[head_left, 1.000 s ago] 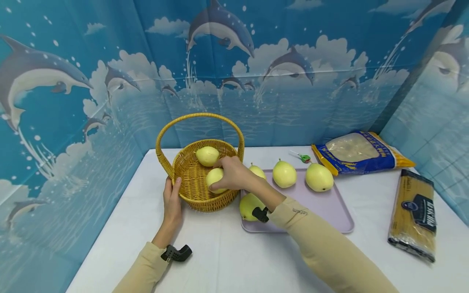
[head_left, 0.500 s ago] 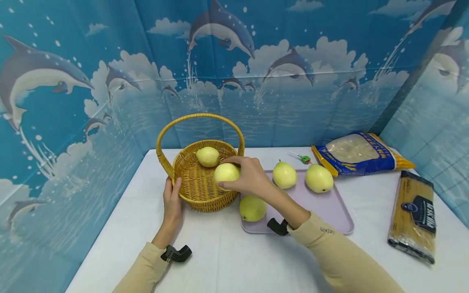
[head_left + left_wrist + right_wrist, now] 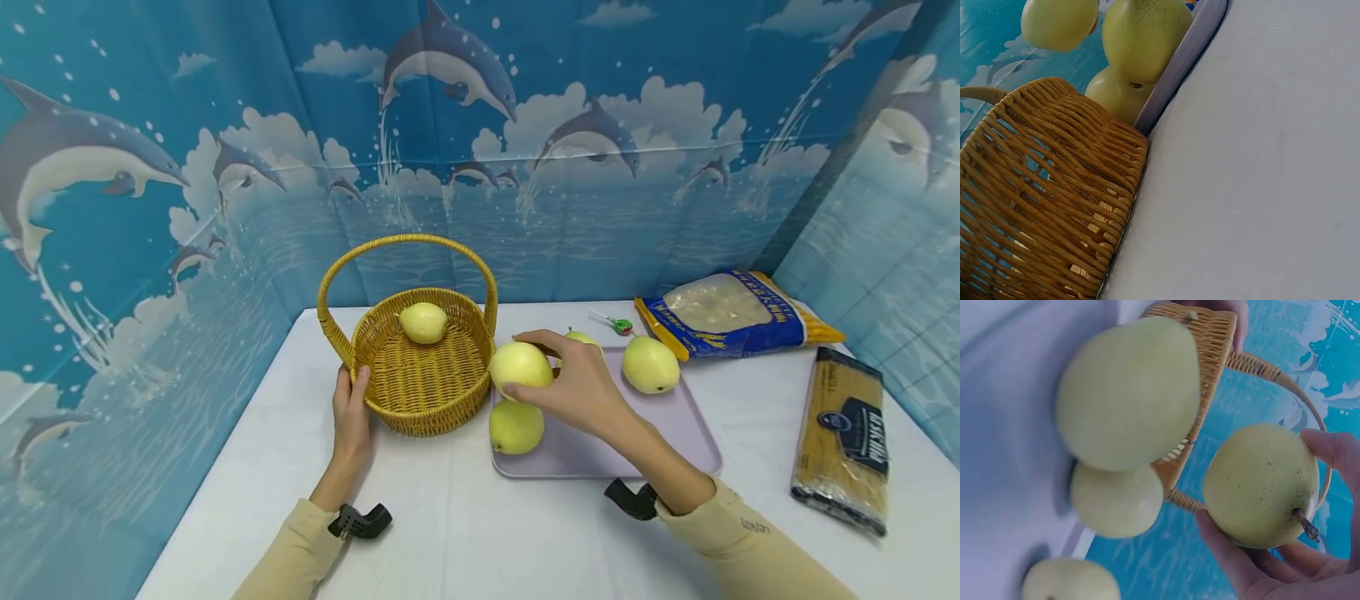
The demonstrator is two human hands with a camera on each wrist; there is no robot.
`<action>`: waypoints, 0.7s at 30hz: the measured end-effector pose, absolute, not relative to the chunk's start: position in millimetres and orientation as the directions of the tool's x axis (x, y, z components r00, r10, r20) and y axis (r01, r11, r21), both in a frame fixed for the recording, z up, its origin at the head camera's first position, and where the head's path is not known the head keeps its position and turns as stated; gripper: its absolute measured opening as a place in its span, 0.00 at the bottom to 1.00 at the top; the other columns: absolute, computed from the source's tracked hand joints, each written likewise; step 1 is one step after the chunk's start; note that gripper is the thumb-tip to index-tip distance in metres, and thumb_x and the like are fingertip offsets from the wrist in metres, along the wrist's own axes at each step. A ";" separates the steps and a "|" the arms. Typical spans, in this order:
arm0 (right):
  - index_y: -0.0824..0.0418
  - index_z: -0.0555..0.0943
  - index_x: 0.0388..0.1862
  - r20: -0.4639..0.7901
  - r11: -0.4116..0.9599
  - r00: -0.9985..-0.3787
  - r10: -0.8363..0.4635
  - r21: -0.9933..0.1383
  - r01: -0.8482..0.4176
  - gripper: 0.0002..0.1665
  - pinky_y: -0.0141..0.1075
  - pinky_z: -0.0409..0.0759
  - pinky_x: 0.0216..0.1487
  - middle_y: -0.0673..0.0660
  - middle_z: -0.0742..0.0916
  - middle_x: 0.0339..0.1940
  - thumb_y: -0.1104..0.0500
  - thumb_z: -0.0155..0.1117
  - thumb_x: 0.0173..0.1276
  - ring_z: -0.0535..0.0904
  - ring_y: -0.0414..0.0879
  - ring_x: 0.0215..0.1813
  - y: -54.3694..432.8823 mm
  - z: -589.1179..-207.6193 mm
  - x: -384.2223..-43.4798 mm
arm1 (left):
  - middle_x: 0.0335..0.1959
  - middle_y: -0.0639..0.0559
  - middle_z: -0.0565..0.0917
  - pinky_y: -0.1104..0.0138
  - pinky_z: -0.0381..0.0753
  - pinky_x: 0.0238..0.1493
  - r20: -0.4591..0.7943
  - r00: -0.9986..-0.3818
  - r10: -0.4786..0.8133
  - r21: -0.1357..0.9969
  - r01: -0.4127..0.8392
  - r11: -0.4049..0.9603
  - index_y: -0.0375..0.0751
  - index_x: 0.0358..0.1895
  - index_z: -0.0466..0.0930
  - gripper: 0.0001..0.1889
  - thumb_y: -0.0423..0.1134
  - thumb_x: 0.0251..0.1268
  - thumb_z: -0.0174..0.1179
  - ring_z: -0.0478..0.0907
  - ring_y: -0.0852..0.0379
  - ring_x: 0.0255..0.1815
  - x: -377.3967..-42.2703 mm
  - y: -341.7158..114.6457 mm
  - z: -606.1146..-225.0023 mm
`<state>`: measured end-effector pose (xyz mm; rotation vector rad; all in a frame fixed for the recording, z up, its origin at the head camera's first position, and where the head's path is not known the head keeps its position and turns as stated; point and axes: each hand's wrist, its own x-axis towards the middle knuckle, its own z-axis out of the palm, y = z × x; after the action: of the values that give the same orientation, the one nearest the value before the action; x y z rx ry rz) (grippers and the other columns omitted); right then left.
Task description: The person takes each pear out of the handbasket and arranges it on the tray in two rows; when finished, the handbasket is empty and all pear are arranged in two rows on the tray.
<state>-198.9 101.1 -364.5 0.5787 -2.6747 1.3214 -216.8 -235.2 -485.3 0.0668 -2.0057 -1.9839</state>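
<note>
My right hand [image 3: 581, 387] holds a pale yellow-green pear [image 3: 521, 367] between thumb and fingers, above the left part of the lilac tray [image 3: 622, 462]. In the right wrist view its dark stem sticks out towards the palm. My left hand [image 3: 352, 421] grips the left side of the wicker basket [image 3: 423, 408] near the foot of its handle; the left wrist view does not show this hand. Inside the basket lies one pear [image 3: 423, 322]. On the tray are a front-left pear [image 3: 516, 427], a right-hand pear [image 3: 650, 365] and a back pear [image 3: 582, 337], partly covered by my hand.
Behind the tray lies a wrapped lollipop [image 3: 619, 326]. A blue and yellow plastic bag [image 3: 731, 315] lies at the back right, with a flat pack of noodles [image 3: 842, 442] in front of it. A dolphin-print curtain [image 3: 420, 192] encloses the white table [image 3: 465, 533].
My right hand has lifted the pear out of the basket and carried it right, over the rim, to above the tray. My left hand has stayed at the basket.
</note>
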 end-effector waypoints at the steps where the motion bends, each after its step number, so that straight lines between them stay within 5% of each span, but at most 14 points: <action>1: 0.52 0.82 0.68 0.246 0.557 -0.927 -0.282 -0.745 -0.367 0.38 0.50 0.88 0.55 0.55 0.87 0.62 0.45 0.83 0.60 0.87 0.54 0.57 105.8 -366.4 -197.0 | 0.71 0.38 0.69 0.59 0.61 0.76 0.192 -0.948 -0.254 0.981 0.189 0.036 0.44 0.80 0.59 0.31 0.57 0.85 0.45 0.67 0.44 0.73 -216.6 -235.1 -485.2; 21: 0.61 0.81 0.67 0.172 0.644 -0.968 -0.182 -0.723 -0.250 0.40 0.60 0.82 0.61 0.61 0.87 0.62 0.45 0.82 0.61 0.84 0.60 0.62 177.5 -411.7 -176.7 | 0.72 0.37 0.68 0.57 0.61 0.77 0.193 -0.945 -0.263 0.981 0.192 0.027 0.44 0.80 0.59 0.32 0.58 0.84 0.46 0.66 0.42 0.73 -218.2 -235.8 -486.4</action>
<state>-176.7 177.5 -411.7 0.3652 -2.7716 1.2394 -218.2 -235.8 -486.4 0.0722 -1.9901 -1.9872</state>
